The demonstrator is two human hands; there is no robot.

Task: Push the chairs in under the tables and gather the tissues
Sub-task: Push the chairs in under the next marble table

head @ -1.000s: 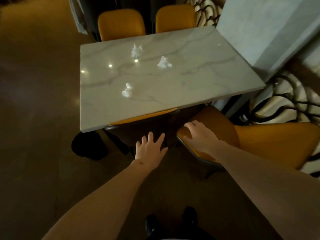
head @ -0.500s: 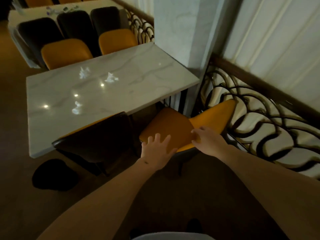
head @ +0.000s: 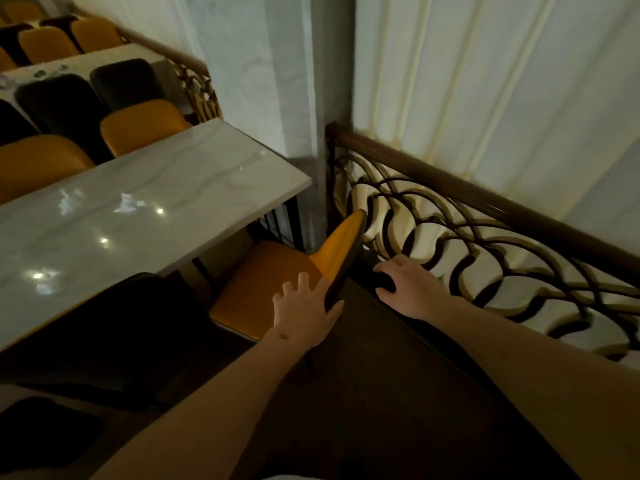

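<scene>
1. Left hand (head: 304, 315) sits lower centre of the frame, fingers (head: 303, 282) spread on the orange chair (head: 256, 292), thumb hooked round the dark back edge of its backrest.
2. Right hand (head: 408, 289) is just right of that chair, fingers curled down over something dark; can't tell what it is or whether they clamp it.
3. Orange chair stands at centre frame, seat partly under the near right corner of the marble bench (head: 145, 216), backrest angled toward the scrollwork railing (head: 485, 237).
4. Dark chair (head: 114, 327) sits at lower left, tucked against the bench's near edge.
5. Tissues, blurred white: one (head: 69, 202) and another (head: 126, 202) on the bench at mid left, a third (head: 43, 284) near the left edge.
6. More orange and dark chairs (head: 138, 123) line the bench's far side, upper left.
7. Pleated curtain (head: 485, 81) fills the upper right behind the railing.
</scene>
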